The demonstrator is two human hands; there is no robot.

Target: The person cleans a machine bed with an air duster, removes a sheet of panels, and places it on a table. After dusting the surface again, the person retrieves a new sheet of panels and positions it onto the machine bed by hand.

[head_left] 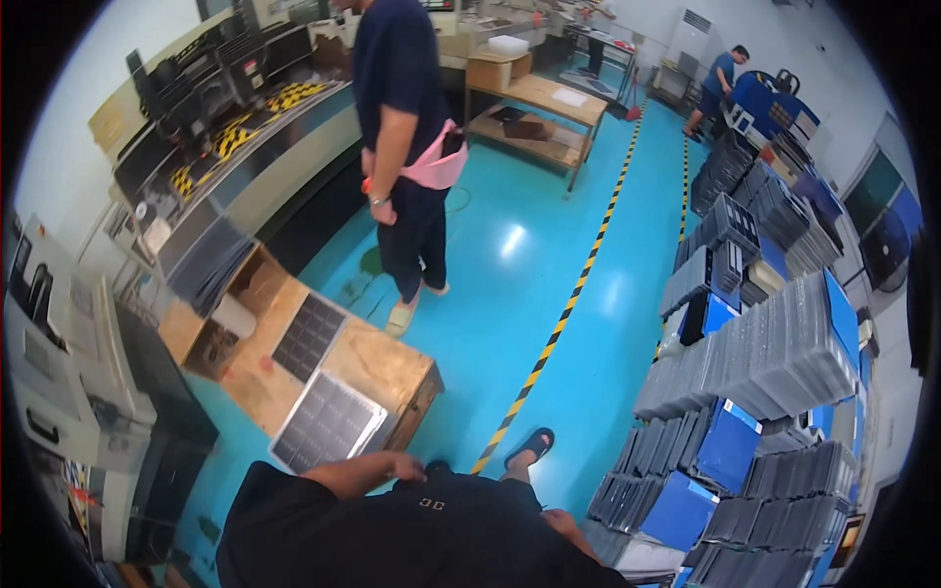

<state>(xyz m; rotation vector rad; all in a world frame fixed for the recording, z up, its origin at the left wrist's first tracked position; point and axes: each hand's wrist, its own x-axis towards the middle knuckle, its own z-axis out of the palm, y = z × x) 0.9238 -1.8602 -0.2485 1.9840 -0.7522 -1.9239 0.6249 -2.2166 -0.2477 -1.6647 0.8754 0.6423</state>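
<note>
My left hand (406, 467) is bent in front of my black shirt (392, 529), close to the near end of a wooden bench. Its fingers are small and blurred, and I see no object in it. Down at my right side hangs my right hand (562, 522), partly covered by the shirt, nearest to the stacked trays; its finger pose is unclear. A dark gridded panel in a clear tray (331, 423) lies on the wooden bench (377, 365), just beyond my left forearm. A second dark gridded panel (309, 336) lies farther along it.
Tall stacks of grey trays (755, 343) with blue sheets line the right side. A person in dark clothes (402, 127) stands ahead by a long machine (265, 147); another person (718, 83) bends over at the far right. Striped tape (585, 269) runs along the blue floor.
</note>
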